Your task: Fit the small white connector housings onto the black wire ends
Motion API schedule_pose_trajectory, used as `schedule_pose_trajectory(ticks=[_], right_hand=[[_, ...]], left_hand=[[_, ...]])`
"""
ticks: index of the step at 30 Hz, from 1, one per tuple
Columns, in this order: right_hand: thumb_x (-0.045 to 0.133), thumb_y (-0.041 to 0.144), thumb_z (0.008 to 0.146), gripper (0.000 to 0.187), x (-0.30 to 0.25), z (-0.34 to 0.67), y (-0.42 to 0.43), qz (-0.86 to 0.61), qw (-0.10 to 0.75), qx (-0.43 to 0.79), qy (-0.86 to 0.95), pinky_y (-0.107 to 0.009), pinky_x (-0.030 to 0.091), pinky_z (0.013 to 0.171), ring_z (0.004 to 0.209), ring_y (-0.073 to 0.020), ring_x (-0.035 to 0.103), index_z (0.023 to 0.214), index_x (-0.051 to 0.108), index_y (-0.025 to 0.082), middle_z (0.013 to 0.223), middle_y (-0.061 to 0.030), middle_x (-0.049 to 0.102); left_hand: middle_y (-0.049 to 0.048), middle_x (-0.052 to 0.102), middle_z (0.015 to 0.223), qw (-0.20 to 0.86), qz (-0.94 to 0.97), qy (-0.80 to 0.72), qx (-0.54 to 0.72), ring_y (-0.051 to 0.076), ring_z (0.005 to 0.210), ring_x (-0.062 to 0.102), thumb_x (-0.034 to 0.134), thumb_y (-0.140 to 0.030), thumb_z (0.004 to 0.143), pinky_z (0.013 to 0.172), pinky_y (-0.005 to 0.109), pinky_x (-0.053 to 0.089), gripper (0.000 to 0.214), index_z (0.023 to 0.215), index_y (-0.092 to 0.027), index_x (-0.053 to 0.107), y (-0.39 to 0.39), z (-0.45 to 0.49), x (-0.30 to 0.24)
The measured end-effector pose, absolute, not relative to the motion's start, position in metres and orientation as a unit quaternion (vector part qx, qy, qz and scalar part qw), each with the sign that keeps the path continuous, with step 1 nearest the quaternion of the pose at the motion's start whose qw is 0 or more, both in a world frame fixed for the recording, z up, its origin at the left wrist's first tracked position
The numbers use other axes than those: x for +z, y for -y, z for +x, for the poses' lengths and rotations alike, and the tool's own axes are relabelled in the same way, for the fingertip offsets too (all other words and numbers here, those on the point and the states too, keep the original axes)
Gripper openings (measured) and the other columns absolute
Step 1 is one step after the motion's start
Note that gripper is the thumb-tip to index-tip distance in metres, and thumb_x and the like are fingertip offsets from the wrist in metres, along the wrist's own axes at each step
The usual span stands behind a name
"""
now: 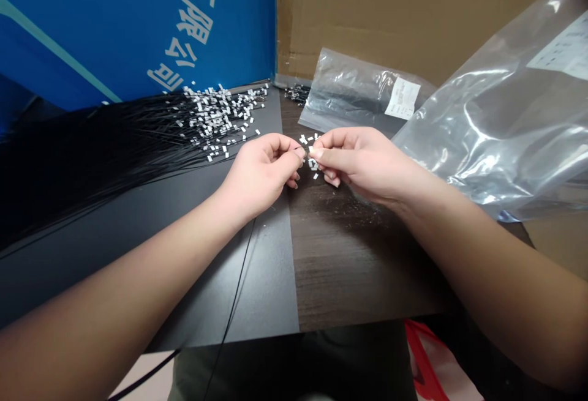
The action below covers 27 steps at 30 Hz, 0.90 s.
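Observation:
My left hand [264, 165] and my right hand [356, 159] meet over the dark table, fingertips pinched together. Between them is the end of a thin black wire [239, 291], which trails back under my left wrist toward the table's front edge. My right hand also pinches a small cluster of white tags [311, 139]. A large fan of black wires with white tags [202, 120] lies to the left of my left hand.
A black mat [138, 229] covers the left of the wooden table [358, 266]. A sealed clear bag of black parts [362, 92] lies behind my hands. A big empty clear bag [505, 113] fills the right. Blue board [114, 21] and cardboard box [390, 9] stand behind.

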State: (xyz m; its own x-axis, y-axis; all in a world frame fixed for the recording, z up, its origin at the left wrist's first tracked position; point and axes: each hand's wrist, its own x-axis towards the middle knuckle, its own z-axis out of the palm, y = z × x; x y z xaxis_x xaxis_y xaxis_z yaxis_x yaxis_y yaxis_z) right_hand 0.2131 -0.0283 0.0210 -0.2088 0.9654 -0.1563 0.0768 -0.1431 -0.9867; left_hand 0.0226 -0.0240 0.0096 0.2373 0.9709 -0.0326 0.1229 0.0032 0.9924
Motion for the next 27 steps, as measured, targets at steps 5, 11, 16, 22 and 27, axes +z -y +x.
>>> schedule_pose_trajectory(ticks=[5,11,16,22,27], right_hand=[[0.089,0.020,0.090,0.024,0.0208,0.2143,0.0276,-0.485,0.383,0.585,0.525,-0.027,0.039,0.052,0.055,-0.0099,0.049,0.077,0.069,0.017,0.070,-0.0008,0.061],[0.090,0.022,0.088,0.022,0.0167,0.2165,0.0265,-0.468,0.385,0.599,0.524,-0.027,0.040,0.051,0.055,-0.0104,0.049,0.078,0.072,0.017,0.070,-0.0014,0.061],[0.092,0.024,0.087,0.024,0.0158,0.2168,0.0262,-0.467,0.383,0.596,0.530,-0.028,0.040,0.050,0.055,-0.0110,0.049,0.076,0.072,0.018,0.068,-0.0019,0.061],[0.094,0.026,0.086,0.025,0.0156,0.2170,0.0258,-0.470,0.378,0.588,0.538,-0.028,0.039,0.050,0.055,-0.0110,0.049,0.075,0.073,0.018,0.067,-0.0018,0.060],[0.096,0.032,0.085,0.029,0.0149,0.2176,0.0253,-0.471,0.372,0.581,0.550,-0.029,0.039,0.050,0.056,-0.0116,0.049,0.075,0.072,0.018,0.067,-0.0018,0.060]], left_hand=[[0.0002,0.068,0.068,0.530,0.586,-0.463,0.402,0.012,0.059,0.063,0.073,-0.017,0.093,0.061,0.024,0.054,0.009,0.085,-0.016,0.069,0.0245,0.0227,0.0099],[-0.0009,0.066,0.068,0.523,0.598,-0.460,0.397,0.011,0.059,0.062,0.070,-0.015,0.092,0.060,0.023,0.052,0.008,0.085,-0.016,0.066,0.0246,0.0228,0.0104],[-0.0013,0.066,0.067,0.516,0.609,-0.458,0.391,0.011,0.059,0.062,0.069,-0.014,0.091,0.060,0.023,0.051,0.008,0.084,-0.016,0.065,0.0239,0.0221,0.0116],[-0.0018,0.065,0.066,0.514,0.615,-0.456,0.386,0.011,0.059,0.061,0.066,-0.010,0.090,0.060,0.023,0.050,0.010,0.083,-0.016,0.065,0.0246,0.0220,0.0127],[-0.0017,0.065,0.066,0.516,0.615,-0.455,0.385,0.011,0.059,0.061,0.065,-0.009,0.089,0.061,0.023,0.050,0.010,0.082,-0.016,0.064,0.0247,0.0226,0.0124]])
